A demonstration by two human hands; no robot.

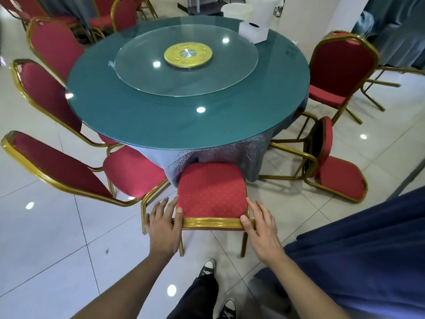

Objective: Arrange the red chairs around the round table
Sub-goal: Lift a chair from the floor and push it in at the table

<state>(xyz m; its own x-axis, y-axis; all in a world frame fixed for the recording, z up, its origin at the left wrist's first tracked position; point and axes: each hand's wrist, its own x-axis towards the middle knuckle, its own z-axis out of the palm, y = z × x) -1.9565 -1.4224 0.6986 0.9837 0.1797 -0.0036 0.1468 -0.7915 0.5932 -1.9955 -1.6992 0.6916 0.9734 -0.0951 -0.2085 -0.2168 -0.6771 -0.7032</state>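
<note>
A round table (128,116) with a teal glass top and a glass turntable (186,72) stands ahead of me. Directly in front, a red chair (211,192) with a gold frame is pushed against the table's hanging cloth. My left hand (164,224) clasps the left corner of its gold top rail, thumb on the red fabric. My right hand (261,226) clasps the right corner the same way. Three red chairs (57,171) (46,93) (53,44) line the table's left side. One red chair (338,65) stands at the right. Another red chair (338,176) lies tipped on its side at the right front.
A white tissue box (253,32) sits on the table's far right edge. More red chairs (122,17) stand behind the table. Dark blue cloth (368,249) hangs at my right. My legs and black sneakers (207,270) are below on the glossy tiled floor.
</note>
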